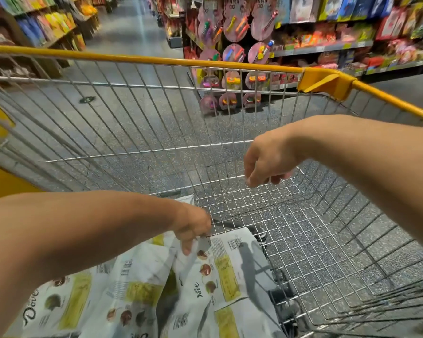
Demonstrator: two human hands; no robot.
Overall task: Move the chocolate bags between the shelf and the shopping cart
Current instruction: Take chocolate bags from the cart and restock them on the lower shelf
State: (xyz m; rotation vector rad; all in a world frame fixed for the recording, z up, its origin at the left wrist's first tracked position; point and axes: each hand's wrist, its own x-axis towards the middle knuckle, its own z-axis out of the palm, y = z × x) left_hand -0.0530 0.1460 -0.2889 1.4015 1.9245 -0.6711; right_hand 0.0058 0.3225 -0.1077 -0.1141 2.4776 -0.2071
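Several white and yellow-green chocolate bags [142, 289] lie piled in the near left part of the wire shopping cart [322, 81], which has a yellow rim. My left hand [193, 228] reaches down into the cart and pinches the top edge of one chocolate bag [225, 272] between fingers and thumb. My right hand [266, 162] hovers higher over the cart's middle, fingers curled downward and loosely apart, holding nothing. The shelf with packaged sweets [340, 45] stands beyond the cart on the right.
The right half of the cart floor [315, 228] shows bare wire mesh. A rack of pink hanging toys [235, 45] stands ahead past the cart's front. An aisle [127, 25] runs away ahead, with more shelves [34, 28] on the left.
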